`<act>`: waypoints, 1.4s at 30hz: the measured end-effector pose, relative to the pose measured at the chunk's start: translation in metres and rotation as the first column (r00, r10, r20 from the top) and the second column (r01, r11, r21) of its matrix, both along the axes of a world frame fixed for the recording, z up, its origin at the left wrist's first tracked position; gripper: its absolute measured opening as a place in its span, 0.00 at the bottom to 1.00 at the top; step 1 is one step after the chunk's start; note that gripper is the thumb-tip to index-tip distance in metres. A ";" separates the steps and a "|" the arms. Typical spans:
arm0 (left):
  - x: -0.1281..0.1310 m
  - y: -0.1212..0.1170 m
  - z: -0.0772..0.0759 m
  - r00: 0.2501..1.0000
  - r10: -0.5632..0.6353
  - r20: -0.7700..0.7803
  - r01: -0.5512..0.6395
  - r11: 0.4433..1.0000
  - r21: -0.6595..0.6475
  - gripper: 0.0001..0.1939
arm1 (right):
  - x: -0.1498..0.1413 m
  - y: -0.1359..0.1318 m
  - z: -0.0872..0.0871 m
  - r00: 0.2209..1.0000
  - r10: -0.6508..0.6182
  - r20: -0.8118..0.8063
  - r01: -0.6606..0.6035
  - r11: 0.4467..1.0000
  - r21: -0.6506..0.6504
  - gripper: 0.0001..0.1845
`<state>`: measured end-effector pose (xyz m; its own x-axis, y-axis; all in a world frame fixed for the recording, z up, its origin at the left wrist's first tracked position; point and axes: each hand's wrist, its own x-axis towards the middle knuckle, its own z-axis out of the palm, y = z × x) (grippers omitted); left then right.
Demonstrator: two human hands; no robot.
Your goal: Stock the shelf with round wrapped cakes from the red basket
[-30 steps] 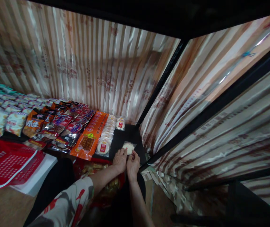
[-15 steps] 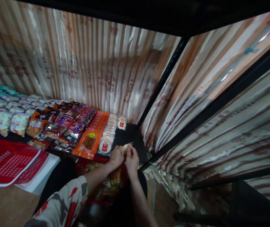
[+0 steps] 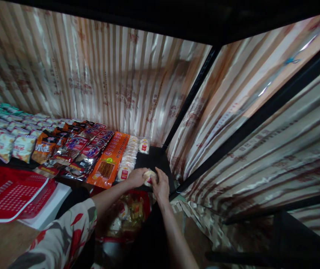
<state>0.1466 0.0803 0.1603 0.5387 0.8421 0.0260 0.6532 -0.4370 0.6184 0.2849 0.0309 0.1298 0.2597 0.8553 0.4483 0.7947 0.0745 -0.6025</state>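
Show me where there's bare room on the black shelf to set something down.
At the right end of the black shelf: between the row of round packets and the shelf's right edge, beyond the fingers on the held packet. The lone packet borders it behind. Further left, snack bags crowd the surface.

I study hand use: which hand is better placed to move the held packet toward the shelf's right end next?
Probably the right hand: both hold the packet, but it is nearer the right end of the shelf; the left hand is nearer the packet row.
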 end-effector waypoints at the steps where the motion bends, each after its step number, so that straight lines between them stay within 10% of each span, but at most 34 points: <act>1: 0.000 0.002 0.001 0.999 -0.032 -0.008 0.032 0.999 0.008 0.15 | 0.001 0.001 0.000 1.000 0.028 0.002 -0.028 1.000 -0.013 0.25; 16: 0.014 0.024 0.019 0.992 0.008 -0.124 0.006 0.994 0.113 0.12 | 0.025 0.019 -0.018 0.927 0.043 -0.372 -0.120 0.975 -0.188 0.16; 28: 0.024 0.007 -0.007 0.979 0.203 0.008 -0.197 0.938 0.286 0.22 | 0.031 0.052 -0.039 0.835 0.032 -0.549 -0.138 0.979 -0.152 0.17; 42: 0.042 0.012 -0.038 0.981 0.119 -0.153 -0.118 0.993 0.013 0.37 | 0.032 0.101 -0.042 0.800 -0.017 -0.600 -0.111 0.978 -0.175 0.22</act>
